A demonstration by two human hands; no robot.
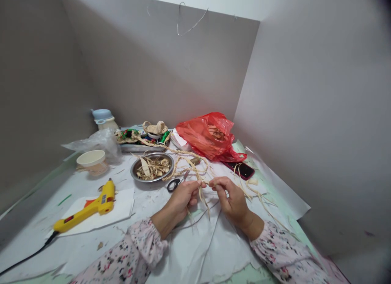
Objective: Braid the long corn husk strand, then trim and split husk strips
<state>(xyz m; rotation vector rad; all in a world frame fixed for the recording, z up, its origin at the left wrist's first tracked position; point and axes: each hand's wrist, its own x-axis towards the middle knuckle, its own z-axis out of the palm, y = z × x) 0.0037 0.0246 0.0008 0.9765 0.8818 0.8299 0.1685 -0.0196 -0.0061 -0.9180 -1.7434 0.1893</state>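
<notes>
1. Head view, hands: the left hand curls narrowly, thumb against fingers, pinching pale, flat fibre strands. The right hand pinches the same strands just beside it, fingertips closed. Loose ends hang below, thin and frayed.
2. Head view, braid: the straw-coloured plaited cord, knobbly in texture, lies in loops beyond the hands and reaches back to the metal tray, which holds woven pieces and a glossy green spool.
3. Head view, near the braid: a round, shiny steel bowl contains dry, curled scraps. Scissors with black loop handles lie between bowl and left hand.
4. Head view, right side: a crinkled, translucent red bag lies beside a flat, dark phone. More fibre strips trail near the phone.
5. Head view, left side: a smooth yellow glue gun rests on folded white paper, near a round cream tub.
</notes>
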